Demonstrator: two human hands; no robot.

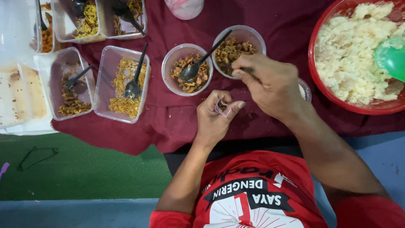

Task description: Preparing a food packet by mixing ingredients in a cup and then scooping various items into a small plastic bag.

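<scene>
My left hand (214, 120) pinches a small clear plastic cup (222, 107) over the maroon cloth (168, 122). Just right of it, my right hand (270, 84) grips a dark spoon at the near rim of a round clear bowl (257, 37) of brown fried bits. The spoon's head is mostly hidden under my fingers. Left of that bowl stands a second round bowl (168, 80) with a similar brown mix. A black spoon (201, 62) lies across it, its handle reaching over the first bowl.
Rectangular clear containers (105, 84) of yellow noodles and brown toppings, each with a black spoon, stand at the left. A red basin (314, 71) of white rice with a green scoop (392, 57) sits at the right. A green mat (84, 169) lies lower left.
</scene>
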